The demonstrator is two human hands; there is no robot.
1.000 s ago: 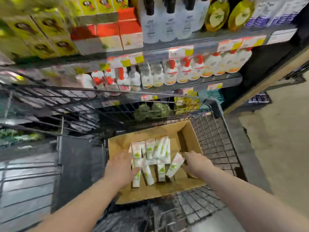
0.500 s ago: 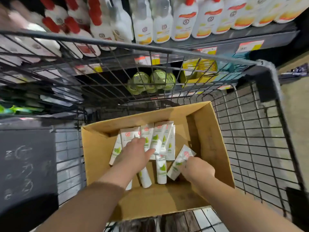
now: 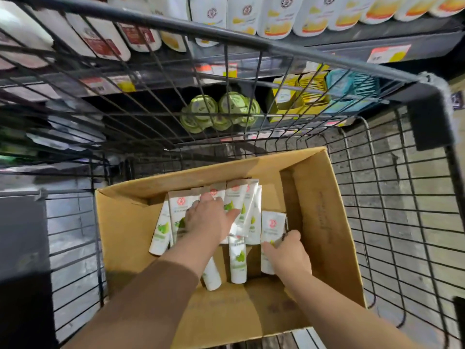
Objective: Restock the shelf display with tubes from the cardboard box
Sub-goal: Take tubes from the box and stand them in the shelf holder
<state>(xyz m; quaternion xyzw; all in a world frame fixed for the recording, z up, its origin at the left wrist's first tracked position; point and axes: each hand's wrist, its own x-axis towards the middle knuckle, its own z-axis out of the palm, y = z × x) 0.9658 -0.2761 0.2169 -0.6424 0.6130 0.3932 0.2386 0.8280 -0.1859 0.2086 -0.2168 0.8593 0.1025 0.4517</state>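
An open cardboard box [image 3: 324,222] sits in a black wire cart. Several white tubes with green leaf prints [image 3: 237,263] lie loose on its floor. My left hand [image 3: 206,219] lies over the upper row of tubes, fingers spread and curled down onto them; whether it grips one is hidden. My right hand [image 3: 286,250] is lower right in the box and holds the lower part of one white tube [image 3: 271,224], thumb and fingers around it. The shelf display [image 3: 377,39] runs across the top behind the cart.
The cart's black wire wall and rim [image 3: 276,50] stand between the box and the shelves. Behind the wire are white bottles [image 3: 276,13], green round tins [image 3: 221,110], yellow boxes [image 3: 299,96] and teal packs [image 3: 352,83]. A dark panel [image 3: 22,248] is at left.
The view has dropped closer to the box. My left hand slid further up over the tubes. My right hand has taken hold of the right-hand tube, which now stands more upright.
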